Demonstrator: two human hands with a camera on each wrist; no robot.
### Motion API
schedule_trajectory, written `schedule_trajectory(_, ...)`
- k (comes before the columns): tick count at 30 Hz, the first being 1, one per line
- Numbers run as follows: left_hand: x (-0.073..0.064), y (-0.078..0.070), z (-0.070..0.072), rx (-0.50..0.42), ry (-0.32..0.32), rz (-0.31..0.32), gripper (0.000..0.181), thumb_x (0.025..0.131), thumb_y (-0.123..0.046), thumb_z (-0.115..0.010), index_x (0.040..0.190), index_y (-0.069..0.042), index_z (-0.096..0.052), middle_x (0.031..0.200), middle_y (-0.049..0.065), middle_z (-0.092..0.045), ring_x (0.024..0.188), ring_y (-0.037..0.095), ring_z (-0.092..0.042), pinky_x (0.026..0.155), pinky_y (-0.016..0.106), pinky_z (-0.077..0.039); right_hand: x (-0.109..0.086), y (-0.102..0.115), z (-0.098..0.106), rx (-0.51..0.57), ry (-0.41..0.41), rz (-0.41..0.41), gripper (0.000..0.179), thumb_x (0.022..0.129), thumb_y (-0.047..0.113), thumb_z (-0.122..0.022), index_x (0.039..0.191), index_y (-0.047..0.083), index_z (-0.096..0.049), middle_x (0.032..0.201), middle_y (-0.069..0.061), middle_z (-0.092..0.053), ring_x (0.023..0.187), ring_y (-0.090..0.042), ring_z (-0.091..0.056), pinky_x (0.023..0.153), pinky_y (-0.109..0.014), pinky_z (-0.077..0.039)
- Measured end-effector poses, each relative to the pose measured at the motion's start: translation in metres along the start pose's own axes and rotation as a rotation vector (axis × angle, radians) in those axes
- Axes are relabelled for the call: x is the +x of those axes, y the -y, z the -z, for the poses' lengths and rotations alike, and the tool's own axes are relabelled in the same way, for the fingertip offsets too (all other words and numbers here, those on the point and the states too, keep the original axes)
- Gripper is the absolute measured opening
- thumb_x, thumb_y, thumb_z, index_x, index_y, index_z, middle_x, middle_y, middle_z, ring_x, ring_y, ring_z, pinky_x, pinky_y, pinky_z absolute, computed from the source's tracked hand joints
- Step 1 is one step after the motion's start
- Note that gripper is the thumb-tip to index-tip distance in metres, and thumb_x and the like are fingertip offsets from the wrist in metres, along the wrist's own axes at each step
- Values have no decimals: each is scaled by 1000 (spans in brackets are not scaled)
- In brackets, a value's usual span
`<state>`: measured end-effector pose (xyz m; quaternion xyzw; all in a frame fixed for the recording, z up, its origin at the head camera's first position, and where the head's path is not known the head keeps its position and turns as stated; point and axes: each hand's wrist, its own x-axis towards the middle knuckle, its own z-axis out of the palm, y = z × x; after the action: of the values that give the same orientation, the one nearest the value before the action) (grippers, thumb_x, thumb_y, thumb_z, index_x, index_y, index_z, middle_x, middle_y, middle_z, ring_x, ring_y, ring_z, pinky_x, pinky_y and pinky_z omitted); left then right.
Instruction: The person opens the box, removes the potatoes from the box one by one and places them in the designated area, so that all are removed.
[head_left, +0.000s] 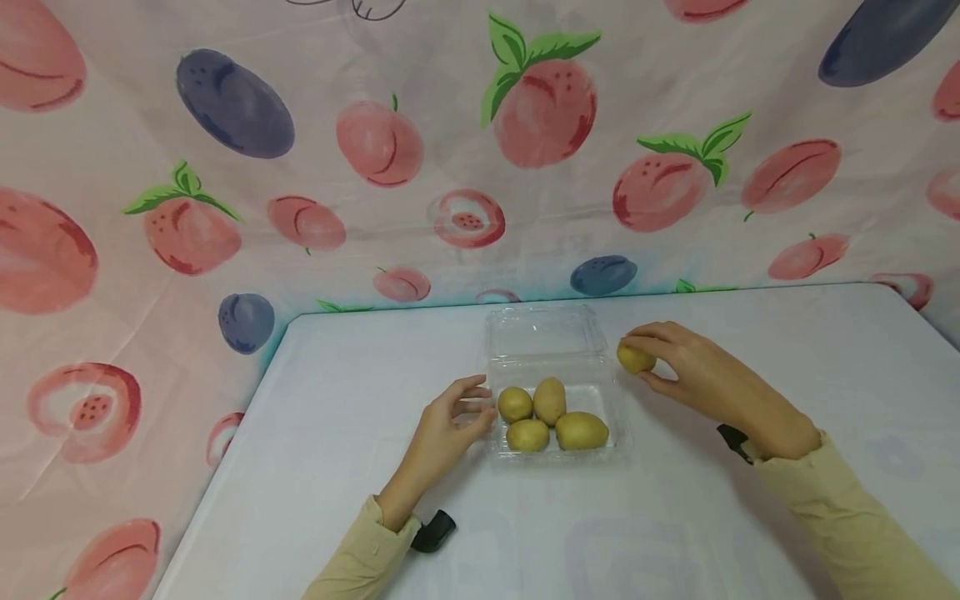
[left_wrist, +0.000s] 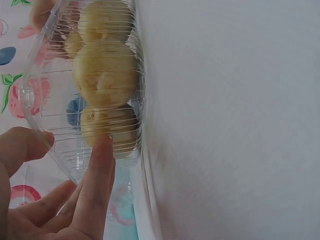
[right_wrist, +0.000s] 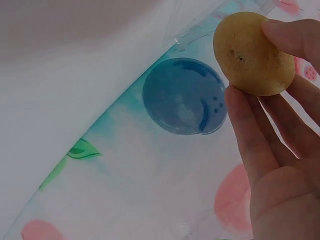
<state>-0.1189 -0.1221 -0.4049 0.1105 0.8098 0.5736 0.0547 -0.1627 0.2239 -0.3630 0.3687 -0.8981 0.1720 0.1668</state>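
Note:
Between thumb and fingers, my right hand (head_left: 693, 371) pinches a small yellow-brown potato (head_left: 636, 358), held to the right of a clear plastic clamshell box (head_left: 617, 437). The right wrist view shows this potato (right_wrist: 255, 54) up close, with dark specks on its skin. Several potatoes (head_left: 550, 402) lie in the base of the box, and its lid (head_left: 546, 333) is folded back away from me. My left hand (head_left: 442, 429) is at the left side of the box, fingers loosely extended. In the left wrist view, its fingertips (left_wrist: 102, 150) are right at the ribbed wall.
The box stands on a white table (head_left: 360, 367). Behind and to the left hangs a pink cloth (head_left: 315, 150) printed with fruit, meeting the table's back edge. A black strap piece (head_left: 433, 532) shows at my left wrist, another (head_left: 735, 442) at my right.

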Motion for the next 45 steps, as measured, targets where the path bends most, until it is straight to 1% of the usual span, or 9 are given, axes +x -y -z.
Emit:
schedule_trajectory(13, 0, 0, 0, 1, -1, 3, 50, 95, -16, -70, 140, -5, -52, 127, 14, -64, 113, 27, -65, 86, 27, -60, -8, -15, -6, -13, 38, -69, 44, 73, -4, -83, 115, -2, -68, 114, -16, -65, 106, -33, -62, 83, -48, -59)
schedule_trajectory(21, 1, 0, -1, -2, 5, 3, 51, 95, -16, -69, 141, -4, -51, 127, 15, -63, 113, 27, -65, 86, 27, -60, -12, -24, -9, 16, 121, -148, 43, 78, -2, -81, 118, -5, -66, 118, -20, -64, 109, -37, -60, 88, -53, -56)
schedule_trajectory(24, 1, 0, 0, 5, 2, 2, 51, 95, -16, -69, 140, -5, -51, 127, 15, -64, 112, 27, -65, 86, 27, -60, -13, -27, -10, 27, 137, -163, 44, 78, -2, -80, 119, -5, -66, 119, -21, -64, 111, -38, -60, 90, -54, -55)
schedule_trajectory(35, 0, 0, -1, -10, 5, 2, 50, 95, -14, -69, 140, -4, -51, 127, 16, -63, 112, 27, -65, 84, 25, -60, -16, -35, -12, 49, 137, -192, 43, 78, -2, -80, 118, -7, -66, 116, -22, -65, 108, -37, -62, 88, -54, -56)
schedule_trajectory(42, 0, 0, 0, 1, -1, -3, 50, 95, -14, -69, 140, -4, -52, 127, 15, -64, 112, 27, -65, 84, 25, -60, -16, -40, -11, 75, 125, -225, 41, 79, 1, -80, 115, -9, -64, 109, -19, -66, 94, -30, -65, 81, -48, -59)
schedule_trajectory(45, 0, 0, 0, -3, -1, -6, 50, 95, -14, -69, 140, -4, -51, 127, 16, -64, 112, 27, -66, 84, 25, -60, -17, -42, -10, 94, 132, -254, 40, 80, 2, -79, 115, -10, -64, 109, -19, -66, 95, -31, -66, 81, -48, -60)
